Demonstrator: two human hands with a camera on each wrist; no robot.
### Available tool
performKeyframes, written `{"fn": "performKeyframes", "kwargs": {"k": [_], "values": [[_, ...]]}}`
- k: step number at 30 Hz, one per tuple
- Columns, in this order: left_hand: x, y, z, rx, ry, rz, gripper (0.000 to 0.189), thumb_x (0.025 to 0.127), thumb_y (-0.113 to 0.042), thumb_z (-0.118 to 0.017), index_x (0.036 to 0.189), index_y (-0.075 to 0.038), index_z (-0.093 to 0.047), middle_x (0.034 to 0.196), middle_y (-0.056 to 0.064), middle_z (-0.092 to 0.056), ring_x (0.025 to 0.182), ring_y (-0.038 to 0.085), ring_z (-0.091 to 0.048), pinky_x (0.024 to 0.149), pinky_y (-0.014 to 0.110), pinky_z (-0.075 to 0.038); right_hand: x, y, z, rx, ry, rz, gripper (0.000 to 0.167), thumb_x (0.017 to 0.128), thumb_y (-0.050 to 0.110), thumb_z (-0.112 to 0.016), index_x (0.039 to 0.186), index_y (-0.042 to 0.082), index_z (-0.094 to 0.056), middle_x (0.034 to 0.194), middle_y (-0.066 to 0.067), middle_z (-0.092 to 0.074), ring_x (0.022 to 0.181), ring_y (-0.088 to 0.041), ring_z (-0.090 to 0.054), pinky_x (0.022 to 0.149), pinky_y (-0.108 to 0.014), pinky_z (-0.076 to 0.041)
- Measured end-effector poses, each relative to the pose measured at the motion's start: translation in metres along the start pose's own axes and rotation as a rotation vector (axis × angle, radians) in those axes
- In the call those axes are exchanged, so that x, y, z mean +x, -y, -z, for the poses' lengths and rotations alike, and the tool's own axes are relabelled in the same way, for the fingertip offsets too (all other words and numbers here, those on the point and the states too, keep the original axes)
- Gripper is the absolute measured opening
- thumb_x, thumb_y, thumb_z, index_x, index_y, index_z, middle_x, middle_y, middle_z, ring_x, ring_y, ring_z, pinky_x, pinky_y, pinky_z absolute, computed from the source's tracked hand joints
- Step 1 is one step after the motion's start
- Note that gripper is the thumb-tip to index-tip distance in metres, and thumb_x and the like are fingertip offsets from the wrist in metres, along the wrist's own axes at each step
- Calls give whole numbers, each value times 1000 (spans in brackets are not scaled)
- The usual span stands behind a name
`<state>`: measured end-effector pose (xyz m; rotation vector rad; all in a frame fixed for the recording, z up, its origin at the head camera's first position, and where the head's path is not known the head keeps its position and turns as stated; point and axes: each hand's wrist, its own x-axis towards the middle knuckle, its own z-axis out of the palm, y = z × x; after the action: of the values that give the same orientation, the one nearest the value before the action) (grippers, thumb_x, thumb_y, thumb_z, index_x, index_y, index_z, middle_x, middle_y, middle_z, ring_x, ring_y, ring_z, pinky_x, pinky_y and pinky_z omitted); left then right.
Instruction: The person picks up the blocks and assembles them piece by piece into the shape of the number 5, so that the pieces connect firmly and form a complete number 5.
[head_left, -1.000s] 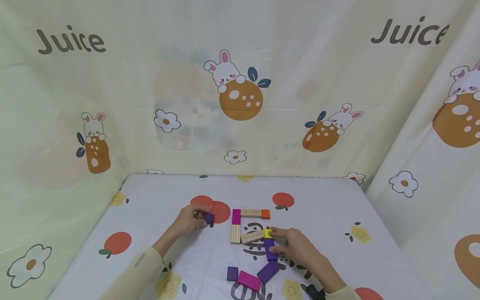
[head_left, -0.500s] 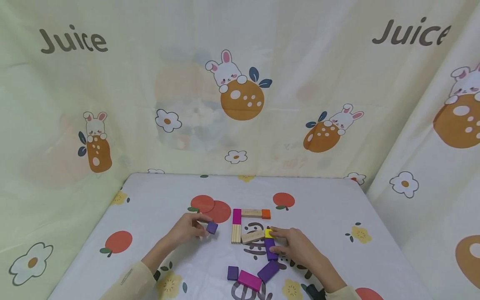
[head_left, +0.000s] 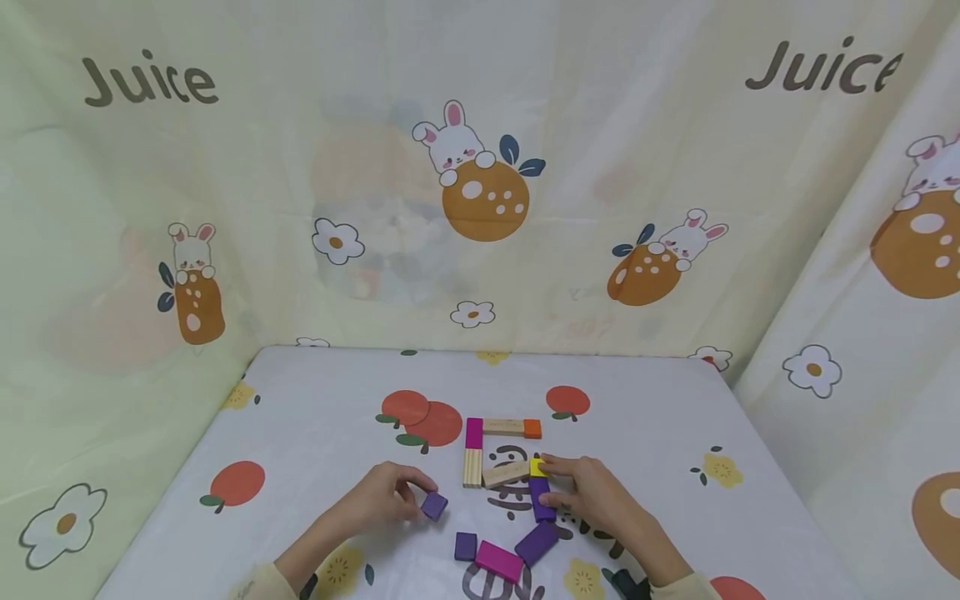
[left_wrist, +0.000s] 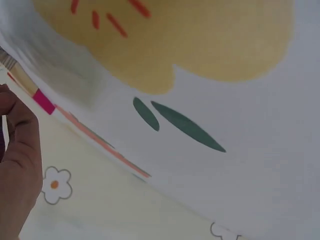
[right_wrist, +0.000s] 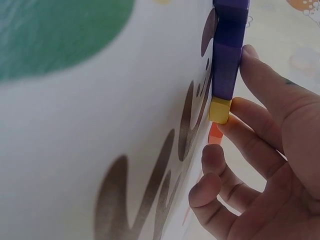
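My left hand [head_left: 382, 497] pinches a small purple cube [head_left: 434, 506] between thumb and fingertips, left of the block layout. In the left wrist view only part of that hand [left_wrist: 20, 160] shows at the left edge, with the cube mostly hidden. My right hand [head_left: 592, 493] rests its fingertips on a yellow cube [head_left: 536, 467] and its thumb on the purple block [head_left: 541, 500] adjoining it. The right wrist view shows the thumb against the purple block [right_wrist: 226, 65] and two fingers touching the yellow cube [right_wrist: 220, 110]; the other fingers bend loosely.
Behind stand a magenta block [head_left: 474, 433], plain wooden blocks [head_left: 504, 427] and an orange cube [head_left: 532, 428]. A slanted plain block [head_left: 506, 474] meets the yellow cube. Nearer lie a purple block [head_left: 537, 543], a magenta block [head_left: 499, 562] and another purple cube [head_left: 466, 547].
My left hand has carried the purple cube nearer to me and slightly right, away from the printed red fruits. The right hand and the laid blocks have stayed in place.
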<state>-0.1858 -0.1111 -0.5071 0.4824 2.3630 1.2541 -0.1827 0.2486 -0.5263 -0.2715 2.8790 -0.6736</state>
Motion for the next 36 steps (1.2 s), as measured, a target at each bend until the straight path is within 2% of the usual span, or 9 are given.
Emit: {"fn": "performKeyframes", "kwargs": {"k": [1,5,9,12,15,18,26,33,36], "values": [[-1,0,-2,23,-1,0,35,81,5,-83,113,-10,-80,87,1,-72,70,13,-59,61,22,-48,0,0,0,0,-1,0,52,85,39,-86,134,26,-75,150,8,-66,97,-14,-59,82,-38,-45],[-3,1,-7,84,17,-3,34,81,4,-84,112,-10,-81,91,-1,-74,70,12,-59,63,20,-48,0,0,0,-11,-9,0,51,85,39,-86,134,27,-75,149,8,-66,105,-13,-63,84,-36,-47],[-3,2,-12,101,44,0,32,82,4,-84,110,-11,-82,89,0,-73,70,12,-58,64,20,-48,0,1,0,-8,-4,-4,52,85,39,-86,134,27,-75,150,8,-66,95,-14,-58,80,-36,-44],[-3,1,-15,116,50,-20,31,82,4,-84,109,-11,-82,97,2,-73,73,14,-57,65,20,-48,-1,1,-1,-9,-5,-5,52,85,40,-86,134,28,-74,150,8,-66,102,-15,-63,84,-37,-48],[-1,0,-17,140,52,-51,30,82,6,-83,108,-10,-82,104,2,-72,76,14,-56,66,19,-48,-1,1,-1,-17,-11,-3,52,85,40,-86,134,28,-75,150,8,-66,116,-20,-67,90,-40,-52],[2,0,-19,163,58,-69,30,82,6,-83,109,-9,-82,102,1,-72,76,12,-55,66,18,-48,-1,1,-1,-10,-9,-5,52,85,39,-86,134,28,-75,150,8,-66,118,-21,-67,90,-40,-52],[10,4,-28,238,67,-67,31,86,2,-82,113,-13,-81,100,-7,-70,76,5,-53,67,17,-49,0,1,-2,-12,-8,-14,52,85,40,-86,135,27,-74,150,7,-66,123,-25,-67,98,-47,-56],[11,-1,-31,264,70,-94,33,86,3,-81,114,-14,-81,101,-7,-71,78,5,-54,69,17,-49,-1,2,-1,-16,-3,-18,53,85,40,-86,135,28,-74,150,8,-65,112,-18,-65,88,-39,-51],[10,-3,-30,281,79,-125,33,86,2,-81,115,-12,-81,101,-5,-71,77,4,-53,68,17,-49,-1,2,-1,-9,-5,-11,53,86,40,-86,135,27,-74,150,7,-65,120,-23,-67,96,-45,-55]]}}
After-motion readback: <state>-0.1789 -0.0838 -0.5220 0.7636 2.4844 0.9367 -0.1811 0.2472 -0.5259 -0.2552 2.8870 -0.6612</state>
